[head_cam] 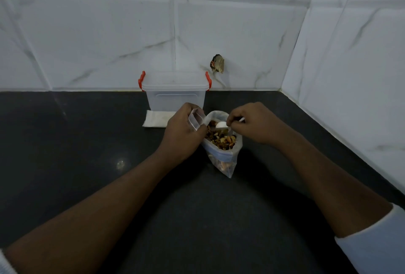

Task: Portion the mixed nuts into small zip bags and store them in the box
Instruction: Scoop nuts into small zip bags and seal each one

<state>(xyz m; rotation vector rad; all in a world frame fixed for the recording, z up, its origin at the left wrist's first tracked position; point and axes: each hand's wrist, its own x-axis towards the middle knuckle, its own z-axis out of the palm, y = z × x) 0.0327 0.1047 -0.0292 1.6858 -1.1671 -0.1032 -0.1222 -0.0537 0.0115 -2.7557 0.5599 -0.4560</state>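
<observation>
A large clear bag of mixed nuts (221, 142) stands open on the dark counter. My left hand (184, 131) grips a small clear zip bag (195, 118) just left of the big bag's mouth. My right hand (252, 123) pinches the handle of a white spoon (222, 125), whose bowl sits over the nuts inside the big bag. Behind both hands stands the clear plastic box (175, 89) with red clips, its lid on.
A flat pile of white small bags (154, 119) lies in front of the box at its left. The black counter (87, 142) meets white tiled walls at the back and right. A hole in the tile (217, 64) shows behind the box.
</observation>
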